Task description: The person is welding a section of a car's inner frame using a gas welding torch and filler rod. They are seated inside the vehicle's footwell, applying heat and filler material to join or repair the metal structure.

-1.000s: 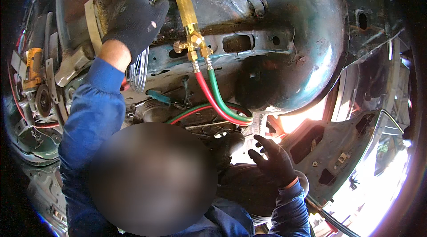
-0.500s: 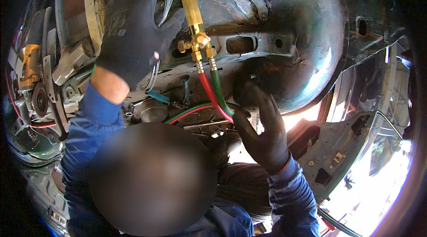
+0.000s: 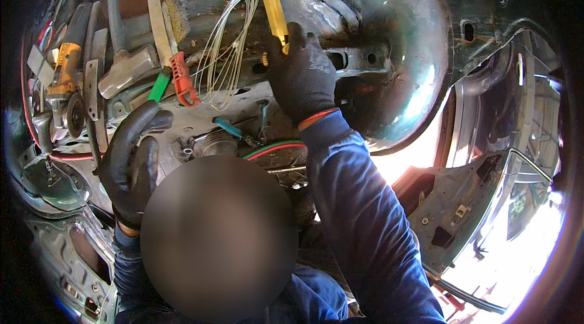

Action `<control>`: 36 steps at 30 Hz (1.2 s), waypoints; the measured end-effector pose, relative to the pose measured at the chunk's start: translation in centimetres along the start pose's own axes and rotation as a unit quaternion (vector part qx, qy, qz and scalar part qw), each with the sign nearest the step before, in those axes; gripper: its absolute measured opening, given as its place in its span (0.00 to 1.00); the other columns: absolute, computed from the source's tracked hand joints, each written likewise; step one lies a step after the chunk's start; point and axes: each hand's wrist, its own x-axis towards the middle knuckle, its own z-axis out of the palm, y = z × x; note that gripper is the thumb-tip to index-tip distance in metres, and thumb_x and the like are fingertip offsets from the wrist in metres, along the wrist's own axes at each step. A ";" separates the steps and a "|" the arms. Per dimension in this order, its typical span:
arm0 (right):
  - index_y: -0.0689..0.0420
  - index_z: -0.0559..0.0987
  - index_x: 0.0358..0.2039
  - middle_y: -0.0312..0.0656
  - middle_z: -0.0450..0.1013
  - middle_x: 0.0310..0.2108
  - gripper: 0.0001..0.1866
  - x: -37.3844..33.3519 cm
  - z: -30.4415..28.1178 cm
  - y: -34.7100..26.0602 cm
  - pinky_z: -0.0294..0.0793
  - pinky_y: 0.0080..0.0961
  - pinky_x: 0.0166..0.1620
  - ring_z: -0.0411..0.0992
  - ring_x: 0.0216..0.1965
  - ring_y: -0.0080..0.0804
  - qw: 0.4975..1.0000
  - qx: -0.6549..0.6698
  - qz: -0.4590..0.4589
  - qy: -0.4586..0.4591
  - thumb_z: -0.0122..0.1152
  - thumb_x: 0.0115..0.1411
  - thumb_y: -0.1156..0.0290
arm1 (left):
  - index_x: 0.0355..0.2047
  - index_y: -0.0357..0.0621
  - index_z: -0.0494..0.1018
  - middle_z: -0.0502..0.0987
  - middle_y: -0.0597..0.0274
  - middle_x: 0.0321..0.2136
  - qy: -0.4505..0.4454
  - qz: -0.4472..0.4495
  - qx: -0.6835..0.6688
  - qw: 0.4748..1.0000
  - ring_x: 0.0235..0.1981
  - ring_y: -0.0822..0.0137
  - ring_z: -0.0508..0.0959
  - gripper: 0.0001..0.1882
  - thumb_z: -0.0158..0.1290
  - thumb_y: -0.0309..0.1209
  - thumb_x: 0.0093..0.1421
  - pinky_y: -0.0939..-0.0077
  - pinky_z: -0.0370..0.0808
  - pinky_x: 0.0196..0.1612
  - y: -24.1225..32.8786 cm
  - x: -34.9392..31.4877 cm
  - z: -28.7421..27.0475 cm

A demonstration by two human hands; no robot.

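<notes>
My right hand [image 3: 304, 74], in a black work glove, is closed round the valve end of a brass gas torch [image 3: 274, 10]. It covers most of the valves and hose fittings. Below it, a stretch of the red and green twin hose [image 3: 274, 150] shows. My left hand [image 3: 131, 163], gloved too, is empty with its fingers apart and bent. Just past its fingertips is the green handle [image 3: 159, 85] of a wire brush. Beside that lie a red clip-like tool [image 3: 182, 79] and a looped bundle of thin metal wire [image 3: 230, 50].
A hammer [image 3: 128, 71] and a yellow-black angle grinder [image 3: 67, 71] lie at the left on the dark car body. A rounded body panel [image 3: 401, 50] bulges at the right, above a loose metal panel [image 3: 462, 208]. A blurred round patch hides the lower middle.
My left hand has drawn back from above the brush and wire toward the lower left, uncovering them. My right hand has moved from beside the hoses up and left onto the torch's valve end.
</notes>
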 end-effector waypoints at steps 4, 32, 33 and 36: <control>0.56 0.77 0.49 0.56 0.77 0.36 0.17 -0.1 -3.6 0.1 0.78 0.51 0.37 0.79 0.36 0.58 0.995 0.084 0.018 0.041 0.57 0.70 0.55 | 0.60 0.29 0.74 0.83 0.44 0.46 0.048 -0.008 0.051 0.997 0.47 0.57 0.83 0.21 0.46 0.26 0.69 0.62 0.78 0.54 1.4 -0.8 -2.2; 0.54 0.73 0.64 0.56 0.65 0.65 0.45 -22.5 -23.6 3.6 0.64 0.49 0.68 0.64 0.67 0.56 0.927 0.346 -0.139 -0.037 0.75 0.53 0.40 | 0.50 0.37 0.75 0.81 0.56 0.38 -0.162 -0.099 -0.337 0.922 0.39 0.62 0.85 0.23 0.47 0.47 0.76 0.64 0.83 0.45 16.4 -3.2 12.7; 0.52 0.76 0.60 0.57 0.64 0.66 0.38 -22.9 -23.7 3.2 0.64 0.50 0.68 0.64 0.67 0.58 0.927 0.343 -0.147 -0.042 0.78 0.52 0.49 | 0.49 0.36 0.75 0.81 0.57 0.37 -0.141 -0.104 -0.350 0.920 0.36 0.61 0.85 0.22 0.49 0.46 0.76 0.63 0.83 0.43 16.7 -3.0 13.0; 0.53 0.79 0.52 0.57 0.63 0.66 0.27 -23.9 -22.7 2.6 0.67 0.50 0.66 0.65 0.66 0.59 0.928 0.353 -0.108 -0.042 0.80 0.51 0.70 | 0.51 0.39 0.75 0.78 0.58 0.36 -0.092 -0.004 -0.331 0.939 0.36 0.61 0.85 0.16 0.52 0.39 0.74 0.67 0.84 0.41 14.7 -2.8 14.2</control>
